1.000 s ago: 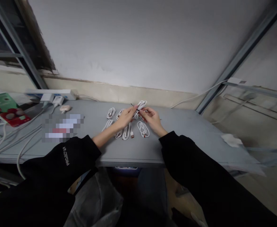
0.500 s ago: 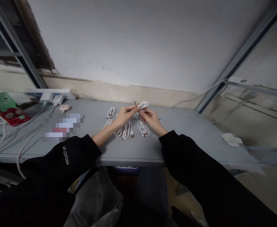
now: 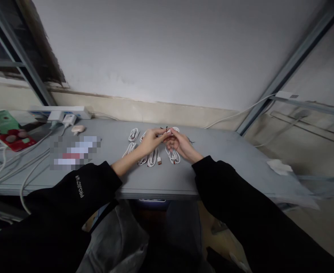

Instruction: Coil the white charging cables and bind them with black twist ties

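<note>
My left hand (image 3: 150, 140) and my right hand (image 3: 179, 143) meet above the middle of the grey table (image 3: 112, 178). Both pinch one coiled white cable (image 3: 169, 131) with a thin black tie sticking up from it. The fingers of both hands are closed around the coil, hiding most of it. Below and beside the hands lie several more bundled white cables (image 3: 153, 157), laid out in rows on the table. One bundle (image 3: 134, 134) lies at the far left of the rows.
A white power strip (image 3: 59, 113) with plugged chargers sits at the back left, with loose white cords (image 3: 10, 167) trailing toward me. A green and red box (image 3: 6, 131) lies at the far left. A crumpled white scrap (image 3: 279, 167) rests at the right.
The held coil has come down from its raised position closer to the table. My right hand has closed in around it, and the hands are now pressed together.
</note>
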`<state>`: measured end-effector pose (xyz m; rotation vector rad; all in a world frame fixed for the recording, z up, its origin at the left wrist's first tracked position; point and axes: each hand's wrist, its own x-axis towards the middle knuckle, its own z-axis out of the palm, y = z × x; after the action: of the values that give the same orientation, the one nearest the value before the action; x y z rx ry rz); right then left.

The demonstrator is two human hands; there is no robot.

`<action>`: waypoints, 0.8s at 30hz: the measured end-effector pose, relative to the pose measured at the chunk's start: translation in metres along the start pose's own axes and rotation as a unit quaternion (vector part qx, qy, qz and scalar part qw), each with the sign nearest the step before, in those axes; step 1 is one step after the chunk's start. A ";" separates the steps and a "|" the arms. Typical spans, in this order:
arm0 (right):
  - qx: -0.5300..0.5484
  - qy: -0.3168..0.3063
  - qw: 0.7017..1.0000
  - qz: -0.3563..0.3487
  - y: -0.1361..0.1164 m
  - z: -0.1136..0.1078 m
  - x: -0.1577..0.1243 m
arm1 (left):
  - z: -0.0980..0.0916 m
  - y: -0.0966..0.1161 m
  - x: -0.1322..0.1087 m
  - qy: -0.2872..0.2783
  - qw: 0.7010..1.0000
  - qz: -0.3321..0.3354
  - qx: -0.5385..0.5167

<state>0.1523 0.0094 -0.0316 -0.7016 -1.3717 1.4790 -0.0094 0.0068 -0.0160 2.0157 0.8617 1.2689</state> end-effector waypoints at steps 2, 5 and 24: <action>-0.017 0.003 1.000 0.000 0.001 0.000 0.000 | -0.001 0.001 0.000 -0.005 0.999 0.017 0.027; -0.027 0.016 1.000 0.002 0.003 0.001 0.001 | -0.001 0.000 0.000 -0.010 0.998 0.035 0.057; -0.083 0.109 0.990 -0.041 0.013 -0.002 0.005 | 0.004 0.000 -0.001 0.068 0.997 -0.018 0.036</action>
<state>0.1488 0.0159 -0.0430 -0.8755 -1.3470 1.1941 -0.0057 0.0057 -0.0177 1.9781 1.0150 1.3851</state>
